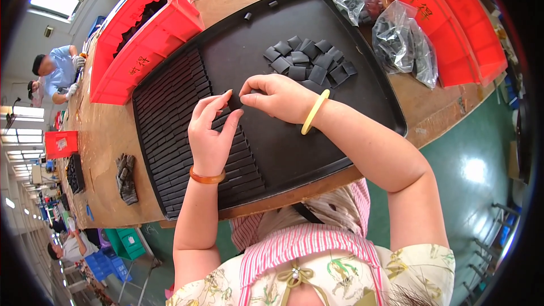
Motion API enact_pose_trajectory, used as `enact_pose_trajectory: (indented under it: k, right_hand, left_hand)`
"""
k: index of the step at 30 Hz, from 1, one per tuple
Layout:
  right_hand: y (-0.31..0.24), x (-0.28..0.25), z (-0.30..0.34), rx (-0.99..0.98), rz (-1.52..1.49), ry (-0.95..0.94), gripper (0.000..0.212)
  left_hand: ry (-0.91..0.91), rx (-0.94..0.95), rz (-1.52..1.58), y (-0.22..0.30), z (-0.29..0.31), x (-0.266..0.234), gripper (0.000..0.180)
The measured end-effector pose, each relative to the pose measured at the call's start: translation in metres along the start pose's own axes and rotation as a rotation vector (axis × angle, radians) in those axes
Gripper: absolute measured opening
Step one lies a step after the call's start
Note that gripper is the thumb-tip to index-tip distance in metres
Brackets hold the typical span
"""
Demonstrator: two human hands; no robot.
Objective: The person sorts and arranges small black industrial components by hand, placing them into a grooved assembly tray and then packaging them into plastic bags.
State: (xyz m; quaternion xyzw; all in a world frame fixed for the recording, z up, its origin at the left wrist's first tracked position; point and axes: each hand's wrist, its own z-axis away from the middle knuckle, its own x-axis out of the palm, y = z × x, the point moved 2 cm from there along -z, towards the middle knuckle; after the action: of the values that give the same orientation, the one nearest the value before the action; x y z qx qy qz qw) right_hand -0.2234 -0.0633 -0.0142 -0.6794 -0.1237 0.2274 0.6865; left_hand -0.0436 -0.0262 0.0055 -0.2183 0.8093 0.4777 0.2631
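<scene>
A large black tray [283, 153] lies on the table before me. Its left part is filled with rows of thin black pieces [170, 102], packed side by side. Toward the far right of the tray lies a loose heap of flat, slightly curved black pieces [309, 56]. My left hand [211, 130], with an amber bangle, hovers by the edge of the rows, thumb and forefinger apart. Close to its fingertips, my right hand [277, 97], with a pale yellow bangle, is closed in a pinch. Whatever it holds is lost against the black tray.
Two small black pieces [247, 16] lie apart at the tray's far end. Red bins [141, 51] flank the tray, with plastic bags of black parts [402, 42] at right. A dark glove [126, 178] lies at left. Other people [59, 71] work farther left.
</scene>
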Motion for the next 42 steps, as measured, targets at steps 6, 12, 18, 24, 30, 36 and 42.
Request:
enact_pose_trajectory:
  k: [6, 12, 18, 24, 30, 36, 42]
  right_hand:
    - [-0.006, 0.000, 0.000, 0.010, 0.000, 0.014, 0.021]
    - [-0.005, 0.000, 0.004, 0.266, -0.272, 0.005, 0.025]
    - [-0.001, -0.005, -0.002, 0.145, -0.367, -0.065, 0.030]
    - [0.004, 0.002, 0.000, -0.010, -0.316, 0.174, 0.031]
    - [-0.012, -0.006, 0.003, 0.096, -0.224, -0.012, 0.032]
    - [-0.011, -0.002, 0.003, 0.060, -0.404, 0.127, 0.032]
    - [-0.014, 0.002, 0.006, -0.028, -0.215, 0.099, 0.027]
  left_hand:
    - [0.063, 0.025, -0.026, -0.001, -0.001, -0.001, 0.035]
    - [0.099, 0.017, 0.065, -0.010, 0.001, -0.004, 0.025]
    - [0.102, -0.053, 0.187, -0.013, 0.003, 0.001, 0.020]
    - [0.047, -0.147, 0.189, -0.011, 0.004, 0.004, 0.020]
    - [0.047, -0.169, 0.201, -0.013, 0.004, 0.003, 0.020]
    - [0.078, -0.092, 0.227, -0.012, 0.003, 0.005, 0.019]
    - [0.029, -0.234, 0.315, -0.015, 0.008, 0.009, 0.019]
